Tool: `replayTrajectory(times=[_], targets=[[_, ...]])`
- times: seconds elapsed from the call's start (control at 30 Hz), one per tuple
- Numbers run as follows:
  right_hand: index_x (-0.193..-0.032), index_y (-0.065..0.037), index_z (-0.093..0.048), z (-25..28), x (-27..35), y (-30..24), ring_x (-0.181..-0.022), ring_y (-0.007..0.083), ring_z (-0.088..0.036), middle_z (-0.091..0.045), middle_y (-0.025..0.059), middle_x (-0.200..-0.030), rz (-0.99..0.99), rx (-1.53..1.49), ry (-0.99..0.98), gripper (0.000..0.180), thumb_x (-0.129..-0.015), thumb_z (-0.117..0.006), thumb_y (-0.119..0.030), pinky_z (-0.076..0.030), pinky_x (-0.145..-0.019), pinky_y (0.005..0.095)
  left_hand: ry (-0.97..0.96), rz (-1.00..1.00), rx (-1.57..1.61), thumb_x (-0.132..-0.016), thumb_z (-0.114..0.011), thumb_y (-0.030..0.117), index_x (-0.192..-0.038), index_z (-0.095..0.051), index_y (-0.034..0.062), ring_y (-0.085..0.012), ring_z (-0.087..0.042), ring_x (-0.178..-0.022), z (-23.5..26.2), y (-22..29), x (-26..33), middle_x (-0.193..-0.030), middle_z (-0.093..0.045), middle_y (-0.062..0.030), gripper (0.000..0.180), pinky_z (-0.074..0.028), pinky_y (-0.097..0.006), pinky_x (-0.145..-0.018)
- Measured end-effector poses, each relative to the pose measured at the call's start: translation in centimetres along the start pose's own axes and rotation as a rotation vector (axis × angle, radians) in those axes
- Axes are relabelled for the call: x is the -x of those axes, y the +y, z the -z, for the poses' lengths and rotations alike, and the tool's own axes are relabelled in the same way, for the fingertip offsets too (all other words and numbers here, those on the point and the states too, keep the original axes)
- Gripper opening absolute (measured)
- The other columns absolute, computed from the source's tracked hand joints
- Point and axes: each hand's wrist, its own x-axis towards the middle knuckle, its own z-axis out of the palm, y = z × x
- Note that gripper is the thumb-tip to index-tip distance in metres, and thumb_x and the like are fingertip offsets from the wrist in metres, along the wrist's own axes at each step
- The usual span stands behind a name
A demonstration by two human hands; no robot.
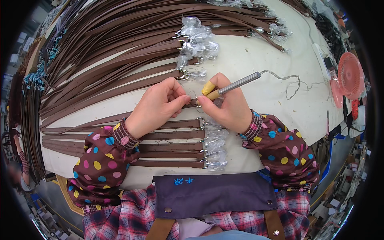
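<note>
Brown strap [120,118] lies across the white table [256,56], its clasp end pinched between the thumb and fingers of the left hand [158,105] near the middle of the view. Right hand [228,106] is closed around a metal-handled tool [236,85], held like a pen, with a yellow cot on one finger; the tool's tip meets the strap end just beside the left fingertips. A thin cord [286,80] runs from the tool's back end across the table.

Below the hands, a short row of straps [168,150] lies parallel, each clasp wrapped in clear plastic [216,146]. Above the hands, a big fan of brown straps [116,44] spreads over the table, more plastic-wrapped clasps [196,44] at their ends. A pink fan [351,76] stands at the right edge. Both forearms wear dotted sleeve covers [100,164], over a plaid shirt and dark apron [212,196].
</note>
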Motion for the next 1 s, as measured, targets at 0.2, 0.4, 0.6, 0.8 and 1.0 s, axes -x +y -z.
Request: replayTrajectory(times=[0.2, 0.4, 0.6, 0.8, 1.0], targets=[[-0.091, -0.001, -0.047, 0.13, 0.08, 0.16, -0.061, 0.0173, -0.059, -0.060, 0.0099, -0.072, -0.040, -0.003, -0.024, 0.026, -0.081, -0.068, -0.014, -0.047, -0.056, 0.0283, -0.004, -0.002, 0.013, -0.090, -0.063, 0.012, -0.087, -0.053, 0.0002, -0.0048, -0.051, -0.058, -0.10, -0.10, -0.14, -0.068, -0.056, 0.0001, 0.015, -0.041, -0.021, -0.050], [-0.092, -0.001, -0.048, 0.24, 0.04, 0.08, -0.062, 0.0174, -0.060, -0.060, 0.0103, -0.073, -0.023, -0.008, -0.027, 0.025, -0.082, -0.068, -0.013, -0.048, -0.056, 0.0290, 0.006, 0.001, 0.016, -0.090, -0.063, 0.011, -0.087, -0.053, 0.0003, -0.0049, -0.050, -0.057, -0.14, 0.11, 0.01, -0.068, -0.056, -0.0001, 0.015, -0.041, -0.021, -0.049], [-0.093, -0.001, -0.049, 0.55, 0.01, 0.00, -0.065, 0.0159, -0.062, -0.061, 0.0091, -0.074, 0.043, 0.016, -0.005, 0.024, -0.082, -0.067, -0.013, -0.048, -0.057, 0.0277, -0.007, -0.012, 0.001, -0.090, -0.063, 0.011, -0.086, -0.053, 0.0003, -0.0051, -0.050, -0.057, 0.01, -0.31, -0.14, -0.067, -0.056, -0.0004, 0.015, -0.041, -0.021, -0.049], [-0.092, -0.001, -0.048, 0.50, 0.05, -0.14, -0.063, 0.0145, -0.059, -0.061, 0.0083, -0.073, -0.030, -0.034, -0.063, 0.023, -0.083, -0.067, -0.012, -0.047, -0.056, 0.0267, -0.014, -0.018, 0.017, -0.090, -0.062, 0.012, -0.087, -0.053, 0.0002, -0.0051, -0.049, -0.056, -0.07, -0.35, -0.27, -0.066, -0.056, -0.0002, 0.016, -0.040, -0.021, -0.048], [-0.092, -0.001, -0.045, 0.49, -0.10, -0.59, -0.075, 0.0078, -0.056, -0.055, 0.0036, -0.081, -0.142, -0.039, -0.137, 0.018, -0.087, -0.062, -0.005, -0.045, -0.065, 0.0228, -0.008, -0.011, 0.001, -0.090, -0.063, 0.013, -0.087, -0.053, 0.0002, -0.0050, -0.049, -0.056, 0.00, -0.27, -0.17, -0.066, -0.056, -0.0001, 0.017, -0.040, -0.021, -0.049]])
